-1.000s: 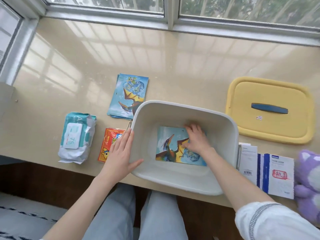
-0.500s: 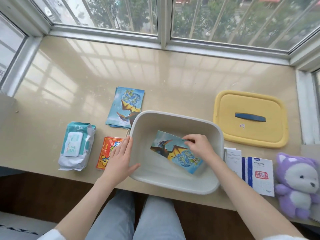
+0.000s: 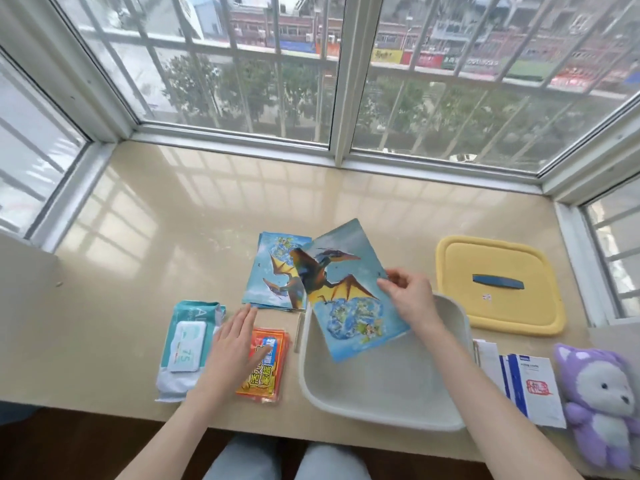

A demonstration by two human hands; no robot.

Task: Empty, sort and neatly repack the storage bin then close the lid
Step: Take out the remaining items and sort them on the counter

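Note:
A white storage bin [image 3: 377, 407] sits at the sill's front edge, nothing visible inside. My right hand [image 3: 410, 301] grips a blue pterosaur sheet [image 3: 346, 289] by its right edge, raised above the bin's far left corner. The sheet overlaps a stack of matching pterosaur sheets [image 3: 273, 271] lying behind the bin. My left hand [image 3: 235, 344] hovers open, fingers spread, over a red-orange packet [image 3: 268, 370] left of the bin. The yellow lid [image 3: 498, 285] with a blue handle lies at the right rear.
A wet-wipes pack [image 3: 187, 344] lies far left. White-and-blue paper packets [image 3: 526, 379] and a purple plush toy [image 3: 602, 400] sit right of the bin. A thin wooden stick [image 3: 298, 332] lies beside the bin's left wall. Window frames border the beige sill [image 3: 173, 237].
My right hand lifted the pterosaur sheet out of the bin and carried it up and left. My left hand let go of the bin's rim and moved over the red-orange packet.

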